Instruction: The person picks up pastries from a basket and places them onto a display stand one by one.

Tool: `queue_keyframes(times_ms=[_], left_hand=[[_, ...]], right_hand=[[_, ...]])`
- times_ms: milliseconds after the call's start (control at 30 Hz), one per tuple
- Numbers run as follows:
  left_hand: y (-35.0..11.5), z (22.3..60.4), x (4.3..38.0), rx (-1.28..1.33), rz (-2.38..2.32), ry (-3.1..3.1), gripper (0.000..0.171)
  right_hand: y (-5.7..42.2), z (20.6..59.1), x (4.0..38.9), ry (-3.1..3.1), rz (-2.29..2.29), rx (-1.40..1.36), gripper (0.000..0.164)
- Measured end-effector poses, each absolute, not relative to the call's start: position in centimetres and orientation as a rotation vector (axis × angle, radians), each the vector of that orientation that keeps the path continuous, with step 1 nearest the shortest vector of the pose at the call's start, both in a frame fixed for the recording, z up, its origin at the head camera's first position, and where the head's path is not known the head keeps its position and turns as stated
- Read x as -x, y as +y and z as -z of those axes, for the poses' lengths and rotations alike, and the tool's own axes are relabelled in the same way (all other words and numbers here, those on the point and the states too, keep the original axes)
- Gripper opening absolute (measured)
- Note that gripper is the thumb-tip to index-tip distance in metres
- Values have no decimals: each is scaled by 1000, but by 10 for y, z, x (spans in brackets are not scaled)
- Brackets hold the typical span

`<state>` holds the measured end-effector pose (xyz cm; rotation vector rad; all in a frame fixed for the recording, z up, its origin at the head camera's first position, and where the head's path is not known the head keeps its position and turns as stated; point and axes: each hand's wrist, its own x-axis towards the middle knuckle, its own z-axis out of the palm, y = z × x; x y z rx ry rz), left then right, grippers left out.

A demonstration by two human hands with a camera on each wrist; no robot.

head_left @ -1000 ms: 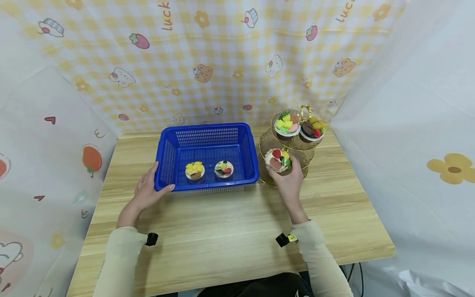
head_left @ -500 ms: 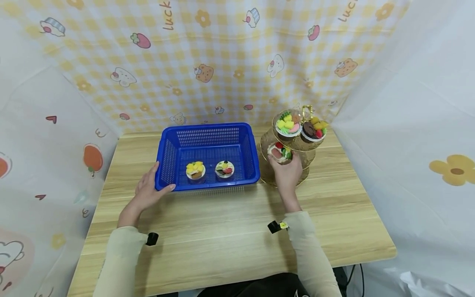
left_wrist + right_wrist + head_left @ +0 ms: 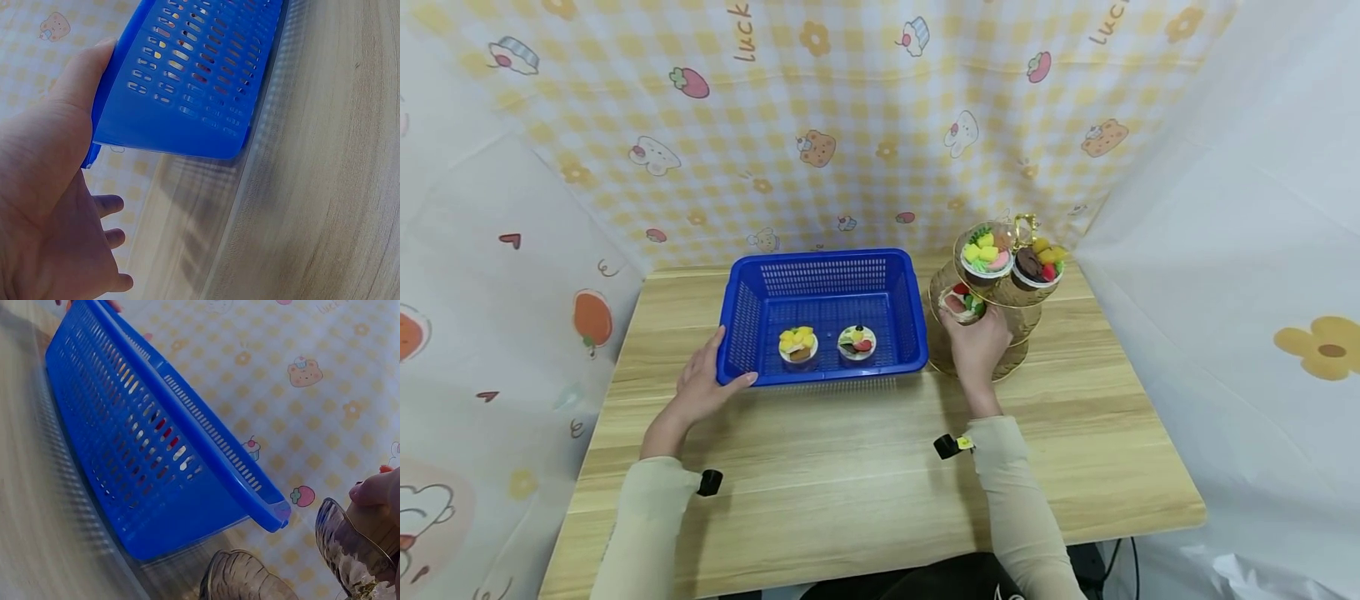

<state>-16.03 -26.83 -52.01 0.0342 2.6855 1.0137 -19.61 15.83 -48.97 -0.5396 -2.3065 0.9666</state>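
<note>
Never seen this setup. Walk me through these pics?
No robot here: just a person's bare hands at a wooden table. The wide picture comes from a camera on the head, looking forward and down; the other two come from a camera on each wrist.

A blue basket sits on the table with two toy-like cupcakes inside. Beside it is a tiered stand, with two more on its top tier, one fruit-topped, one with a dark topping.

The left hand rests against the basket's near left corner. The right hand holds a berry-topped cupcake at the tier below the top; I can't tell whether it touches that tier.
</note>
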Motion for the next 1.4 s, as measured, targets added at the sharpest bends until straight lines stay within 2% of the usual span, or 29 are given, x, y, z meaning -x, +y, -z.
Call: queue_keyframes(times_ms=[233, 600, 1100, 1400], left_hand=[[-269, 520, 160, -34, -1000, 2674, 110], [-267, 520, 160, -23, -1004, 2665, 110], [-270, 522, 161, -23, -1009, 2662, 111], [-270, 522, 160, -25, -1009, 2665, 111]], right_hand=[[160, 488, 197, -2343, -937, 523, 65], [162, 486, 196, -2375, -976, 483, 78], [166, 487, 196, -2446, -920, 502, 75], [167, 487, 194, -2487, -887, 511, 81]])
